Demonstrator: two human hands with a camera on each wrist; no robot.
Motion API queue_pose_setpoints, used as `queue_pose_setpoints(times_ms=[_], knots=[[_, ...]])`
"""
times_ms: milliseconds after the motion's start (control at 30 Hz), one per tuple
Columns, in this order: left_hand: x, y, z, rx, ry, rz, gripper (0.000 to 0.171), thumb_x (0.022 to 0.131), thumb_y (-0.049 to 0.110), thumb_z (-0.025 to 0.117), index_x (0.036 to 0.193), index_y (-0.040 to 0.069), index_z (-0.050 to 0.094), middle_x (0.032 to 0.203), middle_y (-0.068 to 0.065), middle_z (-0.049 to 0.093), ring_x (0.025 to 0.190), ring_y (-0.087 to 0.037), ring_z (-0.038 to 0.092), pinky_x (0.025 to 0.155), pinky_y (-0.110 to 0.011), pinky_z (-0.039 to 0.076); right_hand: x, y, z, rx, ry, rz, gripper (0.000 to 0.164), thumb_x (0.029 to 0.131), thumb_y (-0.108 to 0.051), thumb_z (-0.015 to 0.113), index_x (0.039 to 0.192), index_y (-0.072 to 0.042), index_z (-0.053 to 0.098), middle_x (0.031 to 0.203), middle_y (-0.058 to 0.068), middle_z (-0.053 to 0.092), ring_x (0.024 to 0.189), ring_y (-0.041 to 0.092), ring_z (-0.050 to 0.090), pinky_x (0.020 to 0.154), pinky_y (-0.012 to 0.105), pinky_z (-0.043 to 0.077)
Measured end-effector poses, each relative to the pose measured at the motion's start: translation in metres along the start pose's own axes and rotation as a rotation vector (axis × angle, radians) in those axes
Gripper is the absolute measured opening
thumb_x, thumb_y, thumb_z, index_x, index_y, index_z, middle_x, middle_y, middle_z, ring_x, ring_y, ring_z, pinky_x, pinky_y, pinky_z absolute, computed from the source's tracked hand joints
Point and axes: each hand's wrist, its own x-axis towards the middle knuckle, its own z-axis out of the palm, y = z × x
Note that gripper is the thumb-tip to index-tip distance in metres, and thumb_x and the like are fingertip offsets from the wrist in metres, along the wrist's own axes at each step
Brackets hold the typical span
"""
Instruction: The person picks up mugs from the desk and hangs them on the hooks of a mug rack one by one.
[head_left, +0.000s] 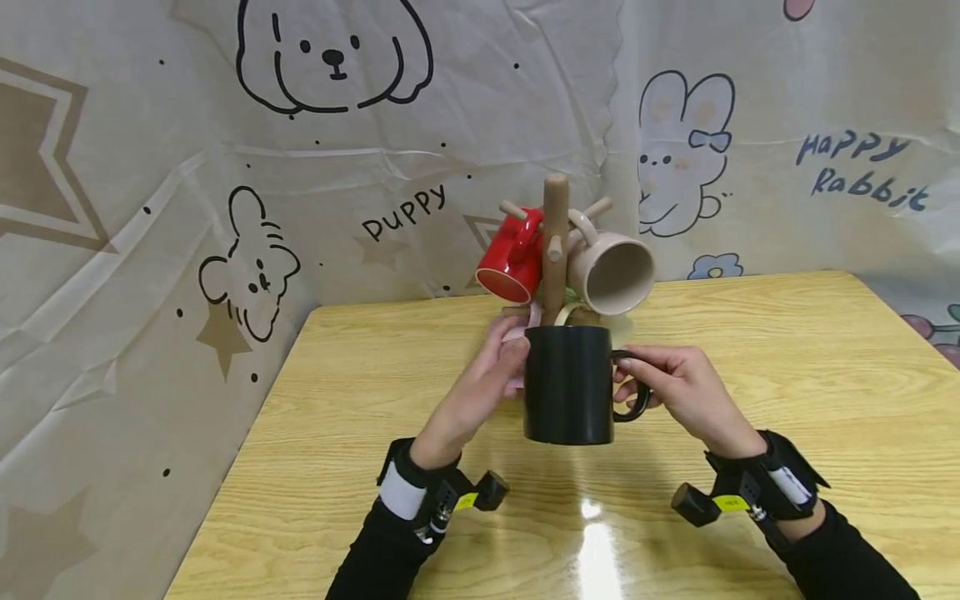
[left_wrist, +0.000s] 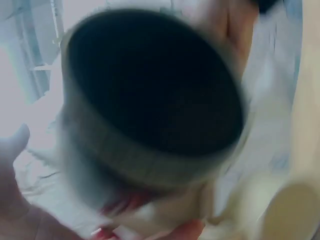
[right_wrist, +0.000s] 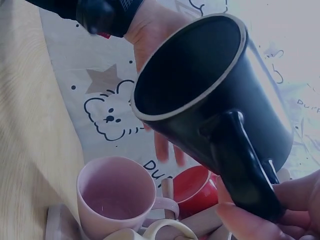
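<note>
A black mug (head_left: 570, 385) is held up in front of a wooden mug tree (head_left: 556, 242). My right hand (head_left: 686, 387) pinches its handle between thumb and fingers. In both wrist views the mug's mouth faces the camera. My left hand (head_left: 483, 387) is at the mug's left side, thumb by its edge. Its fingers reach past the mug, extended in the right wrist view. A pink mug (right_wrist: 117, 195) hangs low on the tree, mostly hidden from the head view by the left hand and the black mug.
A red mug (head_left: 510, 262) hangs at the tree's upper left, and a beige mug (head_left: 618, 275) at its upper right. Behind the black mug shows a pale yellow handle (head_left: 572, 312). Printed cloth (head_left: 465, 108) lines the back of the wooden table (head_left: 360, 400).
</note>
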Motion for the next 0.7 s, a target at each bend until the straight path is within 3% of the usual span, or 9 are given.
queue_pose_setpoints(times_ms=[100,167,300,400,533,700], knots=[[0.003,-0.006,0.012,-0.145,-0.061,-0.019,0.101,0.076,0.068,0.055,0.145,0.011,0.009,0.143,-0.017,0.029,0.127,-0.032,0.035,0.105,-0.049,0.031,0.000,0.000,0.003,-0.016,0.023,-0.041,0.032,0.094,-0.016,0.051,0.115,0.007,0.059,0.079,-0.006,0.066,0.069,0.004,0.066,0.055,0.023,0.052],[0.005,-0.009,0.019,-0.200,-0.043,-0.034,0.110,0.068,0.068,0.063,0.146,0.012,0.009,0.141,-0.016,0.030,0.125,-0.029,0.035,0.105,-0.046,0.031,0.000,0.000,0.006,-0.042,0.034,-0.076,0.030,0.094,-0.015,0.052,0.113,0.007,0.060,0.077,-0.006,0.066,0.069,0.004,0.066,0.053,0.023,0.051],[0.007,-0.013,0.026,-0.272,0.025,-0.064,0.114,0.068,0.057,0.072,0.147,0.015,0.003,0.138,-0.017,0.034,0.119,-0.029,0.042,0.100,-0.040,0.037,0.000,0.002,0.009,-0.086,0.055,-0.110,0.027,0.094,-0.013,0.052,0.110,0.006,0.062,0.076,0.000,0.068,0.067,0.002,0.065,0.050,0.022,0.048],[0.008,-0.015,0.028,-0.328,0.047,-0.077,0.103,0.072,0.043,0.074,0.147,0.016,0.007,0.132,-0.016,0.040,0.112,-0.025,0.050,0.093,-0.036,0.043,0.002,0.003,0.012,-0.092,0.059,-0.097,0.027,0.094,-0.013,0.052,0.111,0.006,0.062,0.079,0.009,0.068,0.067,0.002,0.065,0.050,0.021,0.048],[0.009,-0.016,0.029,-0.393,0.035,-0.083,0.075,0.076,0.025,0.071,0.137,0.013,0.029,0.117,-0.009,0.051,0.096,-0.018,0.059,0.083,-0.031,0.049,0.003,0.006,0.014,-0.100,0.052,-0.063,0.029,0.094,-0.014,0.053,0.113,0.006,0.061,0.082,0.015,0.068,0.067,0.002,0.065,0.051,0.021,0.048],[0.010,-0.018,0.031,-0.418,0.034,-0.102,0.049,0.078,0.017,0.067,0.122,0.012,0.045,0.107,-0.005,0.059,0.089,-0.016,0.062,0.078,-0.031,0.051,0.004,0.007,0.014,-0.081,0.038,-0.019,0.031,0.094,-0.015,0.052,0.116,0.005,0.060,0.085,0.017,0.069,0.070,0.004,0.066,0.055,0.023,0.051]])
